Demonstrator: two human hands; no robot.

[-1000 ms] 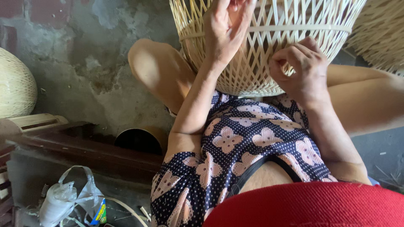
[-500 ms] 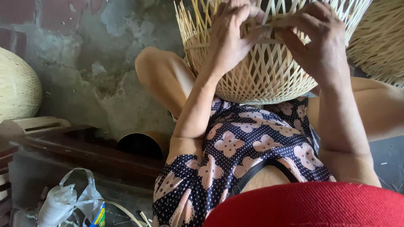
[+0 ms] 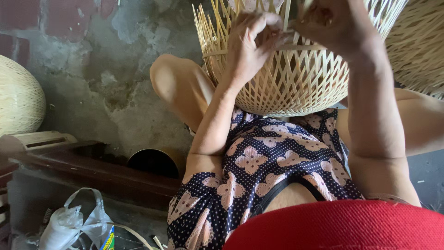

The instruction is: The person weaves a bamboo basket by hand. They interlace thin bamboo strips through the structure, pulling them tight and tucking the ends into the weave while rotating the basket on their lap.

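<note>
A half-woven bamboo basket (image 3: 296, 88) rests on my lap between my knees, with loose strips standing up around its upper edge. My left hand (image 3: 252, 44) pinches a flat bamboo strip at the basket's upper band, fingers closed on it. My right hand (image 3: 335, 25) grips the same strip just to the right, near the top edge of the view. Both hands press against the basket's wall. The basket's top is cut off by the frame.
A finished woven basket (image 3: 18, 97) sits at the far left and another (image 3: 418, 51) at the right edge. A dark wooden beam (image 3: 92, 171), a round tin (image 3: 155, 162) and a white plastic bag (image 3: 69, 224) lie on the concrete floor at the left.
My right hand rose from the basket's lower right side to the rim beside my left hand. The basket now sits lower and closer in view.
</note>
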